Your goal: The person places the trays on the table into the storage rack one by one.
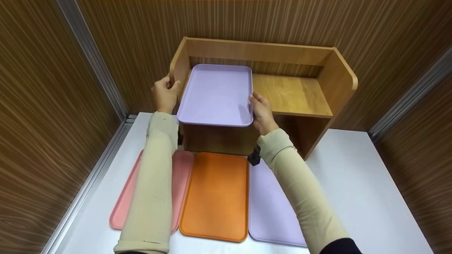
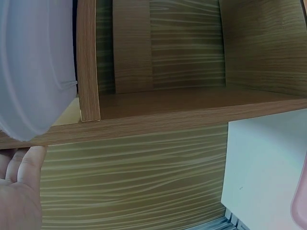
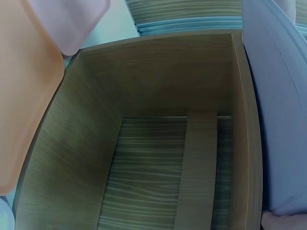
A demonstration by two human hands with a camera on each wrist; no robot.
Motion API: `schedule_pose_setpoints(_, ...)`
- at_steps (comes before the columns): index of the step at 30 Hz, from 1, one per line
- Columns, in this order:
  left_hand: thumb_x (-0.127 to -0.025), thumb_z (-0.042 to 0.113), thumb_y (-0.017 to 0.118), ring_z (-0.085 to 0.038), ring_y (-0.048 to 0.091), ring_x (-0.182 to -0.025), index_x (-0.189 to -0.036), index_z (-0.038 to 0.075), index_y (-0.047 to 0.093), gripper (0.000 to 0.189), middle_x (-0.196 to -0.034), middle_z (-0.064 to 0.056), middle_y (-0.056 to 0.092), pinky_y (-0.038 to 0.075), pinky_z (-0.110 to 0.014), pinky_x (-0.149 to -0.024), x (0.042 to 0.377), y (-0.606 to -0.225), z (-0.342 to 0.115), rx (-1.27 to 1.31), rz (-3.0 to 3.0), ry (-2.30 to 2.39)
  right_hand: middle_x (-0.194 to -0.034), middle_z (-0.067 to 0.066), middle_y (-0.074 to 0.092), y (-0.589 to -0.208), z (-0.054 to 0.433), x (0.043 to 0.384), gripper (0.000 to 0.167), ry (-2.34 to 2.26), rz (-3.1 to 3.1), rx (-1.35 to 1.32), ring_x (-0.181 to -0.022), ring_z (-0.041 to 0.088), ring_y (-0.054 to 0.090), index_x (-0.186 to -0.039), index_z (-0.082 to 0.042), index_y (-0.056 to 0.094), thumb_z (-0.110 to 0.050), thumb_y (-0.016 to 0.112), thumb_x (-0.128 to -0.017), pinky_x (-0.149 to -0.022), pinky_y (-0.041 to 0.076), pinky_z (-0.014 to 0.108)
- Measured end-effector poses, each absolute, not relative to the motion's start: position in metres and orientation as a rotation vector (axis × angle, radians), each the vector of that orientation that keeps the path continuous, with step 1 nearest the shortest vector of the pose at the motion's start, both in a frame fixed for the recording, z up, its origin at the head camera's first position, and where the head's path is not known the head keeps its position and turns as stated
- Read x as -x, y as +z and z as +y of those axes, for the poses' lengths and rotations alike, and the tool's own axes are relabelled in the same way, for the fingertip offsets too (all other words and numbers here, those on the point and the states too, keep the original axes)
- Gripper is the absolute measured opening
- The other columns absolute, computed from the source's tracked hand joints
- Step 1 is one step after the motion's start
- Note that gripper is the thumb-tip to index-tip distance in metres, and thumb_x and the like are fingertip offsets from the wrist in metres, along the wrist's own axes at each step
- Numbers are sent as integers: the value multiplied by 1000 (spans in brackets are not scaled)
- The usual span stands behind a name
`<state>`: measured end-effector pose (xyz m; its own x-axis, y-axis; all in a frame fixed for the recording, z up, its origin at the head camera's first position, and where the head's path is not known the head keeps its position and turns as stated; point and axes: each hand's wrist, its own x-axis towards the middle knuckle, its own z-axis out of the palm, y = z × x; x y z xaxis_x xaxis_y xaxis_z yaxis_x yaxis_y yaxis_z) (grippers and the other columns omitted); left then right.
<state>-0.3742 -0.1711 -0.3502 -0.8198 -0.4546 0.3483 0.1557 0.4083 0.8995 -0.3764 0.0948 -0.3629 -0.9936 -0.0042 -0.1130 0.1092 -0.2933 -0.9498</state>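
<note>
A lavender tray (image 1: 217, 95) lies over the left half of a small wooden desk shelf (image 1: 293, 94), its front edge jutting past the shelf board. On the tray's right rim, my right hand (image 1: 263, 111) pinches the edge between thumb and fingers. My left hand (image 1: 166, 94) grips the front edge of the shelf's left side panel, beside the tray. Seen from the left wrist, the fingers (image 2: 29, 165) lie along the panel's outer face, and the thumb is hidden. Only a bit of the right hand (image 3: 285, 221) shows in the right wrist view, below the tray.
On the white table (image 1: 356, 176) in front of the shelf lie a pink tray (image 1: 182, 176), an orange tray (image 1: 215, 197) and a second lavender tray (image 1: 270, 208), side by side. My forearms cross over the outer two. Wood-patterned walls (image 1: 42, 123) enclose the table.
</note>
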Motion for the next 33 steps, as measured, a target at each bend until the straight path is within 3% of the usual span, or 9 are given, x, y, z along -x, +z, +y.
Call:
schedule_pose_setpoints(8,-89,14,63,-12,46,-72,-85,0,63,14,-80,-5,58,38,-20,-65,374,-350,-169,-247,-2103,-1435,-152,20,21,-360,104,376,59,-2547,1804,4,-134,24,29,-146,7,14,-6,44,-97,-108,27,30)
schedule_pose_setpoints(15,-89,14,63,-12,51,-77,-96,0,68,16,-91,-9,66,42,-20,-69,374,-351,-171,-225,-2100,-1450,-153,21,18,-362,126,368,58,-2522,1923,113,-141,24,19,-145,9,17,-6,45,-97,-112,19,29)
schedule_pose_setpoints(25,-89,11,63,-13,51,-78,-95,-2,67,15,-93,-12,66,42,-21,-70,375,-351,-170,-204,-2071,-1478,-147,20,35,-382,169,341,50,-2382,2119,271,-136,23,33,-141,8,32,-12,49,-98,-110,24,27)
schedule_pose_setpoints(33,-90,11,62,-13,50,-78,-90,-3,65,15,-89,-9,63,41,-20,-70,375,-352,-170,-197,-2066,-1482,-143,25,36,-417,197,313,44,-2549,1950,249,-133,30,36,-138,11,34,-2,44,-98,-109,27,29)
